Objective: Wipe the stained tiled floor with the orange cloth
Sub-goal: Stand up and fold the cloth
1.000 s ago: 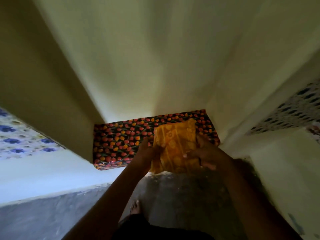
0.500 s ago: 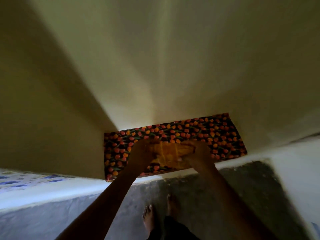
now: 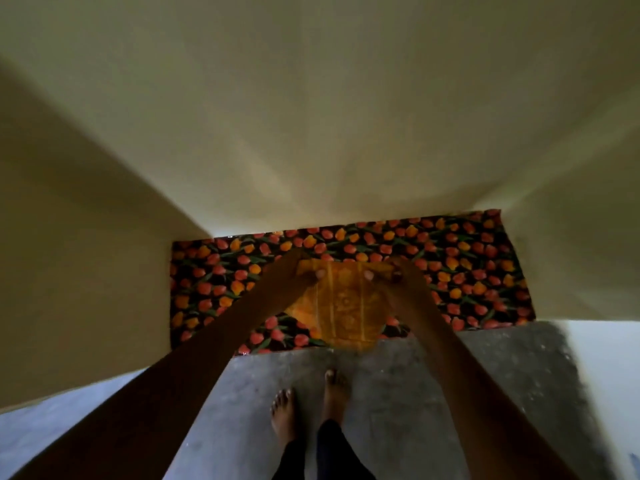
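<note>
The orange cloth (image 3: 348,303), with a yellow woven pattern, hangs spread out in front of me over a shelf covered with a tulip-print sheet (image 3: 467,268). My left hand (image 3: 303,271) pinches its top left corner and my right hand (image 3: 388,271) pinches its top right corner. The cloth's lower edge reaches past the shelf's front edge. Below it lies a grey, mottled floor (image 3: 433,393) with my bare feet (image 3: 311,403) on it.
Pale walls (image 3: 311,116) close in the recess behind and beside the shelf. A light ledge (image 3: 609,375) runs along the right and a bluish surface (image 3: 41,431) lies at lower left. The scene is dim.
The cloth was bunched between both hands; now my hands have moved apart and it hangs unfolded. The view has tilted down, showing my feet and more floor.
</note>
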{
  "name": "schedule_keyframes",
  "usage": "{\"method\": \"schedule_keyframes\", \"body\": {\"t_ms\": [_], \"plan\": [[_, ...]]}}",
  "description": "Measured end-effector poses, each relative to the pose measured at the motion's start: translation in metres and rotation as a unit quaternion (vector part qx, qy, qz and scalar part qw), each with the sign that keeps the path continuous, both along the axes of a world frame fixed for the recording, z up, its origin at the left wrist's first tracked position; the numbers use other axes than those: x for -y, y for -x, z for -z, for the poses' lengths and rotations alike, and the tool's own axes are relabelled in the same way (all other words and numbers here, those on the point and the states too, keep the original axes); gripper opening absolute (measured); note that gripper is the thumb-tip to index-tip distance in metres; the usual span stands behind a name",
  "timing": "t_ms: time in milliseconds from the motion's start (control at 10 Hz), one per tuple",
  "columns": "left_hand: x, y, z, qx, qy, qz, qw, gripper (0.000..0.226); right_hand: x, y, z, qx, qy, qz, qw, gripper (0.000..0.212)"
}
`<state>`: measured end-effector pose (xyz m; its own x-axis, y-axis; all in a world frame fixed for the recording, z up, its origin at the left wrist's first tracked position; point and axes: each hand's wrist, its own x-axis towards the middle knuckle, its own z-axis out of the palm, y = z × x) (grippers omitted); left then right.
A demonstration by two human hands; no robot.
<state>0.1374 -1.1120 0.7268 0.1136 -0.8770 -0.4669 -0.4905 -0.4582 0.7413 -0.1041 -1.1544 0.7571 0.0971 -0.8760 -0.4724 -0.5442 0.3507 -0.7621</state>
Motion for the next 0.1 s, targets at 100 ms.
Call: {"method": "schedule_keyframes", "body": {"t_ms": [100], "plan": [[-0.0472,-0.0255,0.1719,0.196,-0.130,-0.116,0.965,0.036,0.0228,0.0020,0.0496,-0.041,0.005,0.022,0.999,0.033]]}}
